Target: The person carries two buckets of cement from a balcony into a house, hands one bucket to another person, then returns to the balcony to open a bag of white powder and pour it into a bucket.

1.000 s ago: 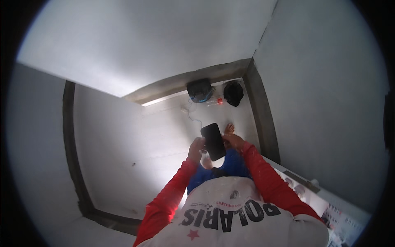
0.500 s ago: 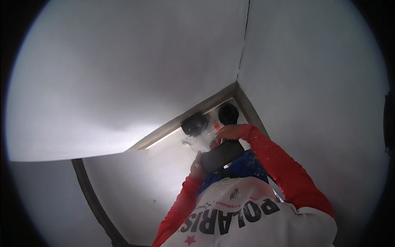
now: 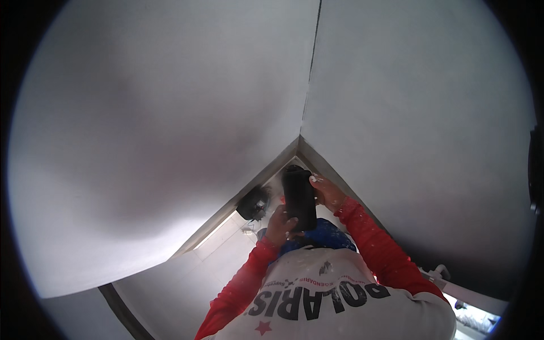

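In front of my body I hold a dark, flat rectangular slab (image 3: 300,198), its long side pointing away from me. My left hand (image 3: 278,225) grips its near left edge, the thumb lying over the face. At the far right edge my right hand (image 3: 328,191) has hold of it, thumb on top and fingers partly hidden behind. The slab's underside does not show, and its exact kind cannot be made out. Pale specks mark my red sleeves and right fingers.
Two pale walls meet at a corner (image 3: 300,135) just ahead, with a dark baseboard (image 3: 218,218) along their foot. A black object (image 3: 254,204) sits on the light tiled floor (image 3: 218,243) by the left wall. A white fixture (image 3: 441,273) stands at lower right.
The slab has turned from slanting across my body to pointing away from me. My right hand has shifted from its far side to its right edge. The wall corner sits farther left in view.
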Demonstrator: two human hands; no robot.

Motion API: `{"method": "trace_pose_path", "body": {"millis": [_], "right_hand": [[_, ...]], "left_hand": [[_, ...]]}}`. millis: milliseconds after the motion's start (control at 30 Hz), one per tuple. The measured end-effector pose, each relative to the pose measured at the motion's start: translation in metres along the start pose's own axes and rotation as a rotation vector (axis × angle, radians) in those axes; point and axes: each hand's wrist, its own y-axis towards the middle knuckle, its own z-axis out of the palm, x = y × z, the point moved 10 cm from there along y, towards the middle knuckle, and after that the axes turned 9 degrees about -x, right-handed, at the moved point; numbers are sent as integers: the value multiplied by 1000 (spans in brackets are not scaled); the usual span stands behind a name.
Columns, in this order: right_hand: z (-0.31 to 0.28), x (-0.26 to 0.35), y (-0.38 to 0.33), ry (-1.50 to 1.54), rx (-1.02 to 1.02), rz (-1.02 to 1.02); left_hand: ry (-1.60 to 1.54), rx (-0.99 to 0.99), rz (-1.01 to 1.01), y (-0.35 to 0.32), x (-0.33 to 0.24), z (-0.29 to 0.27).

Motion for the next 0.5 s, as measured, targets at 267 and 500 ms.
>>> {"method": "trace_pose_path", "body": {"millis": [267,500], "right_hand": [[-24,-23,10,-13,-133,20],[-6,-11,-2,-29,-123,41]], "left_hand": [[-35,31,-4,13,6,-2],[-66,23,-111,3,9,-4]]}}
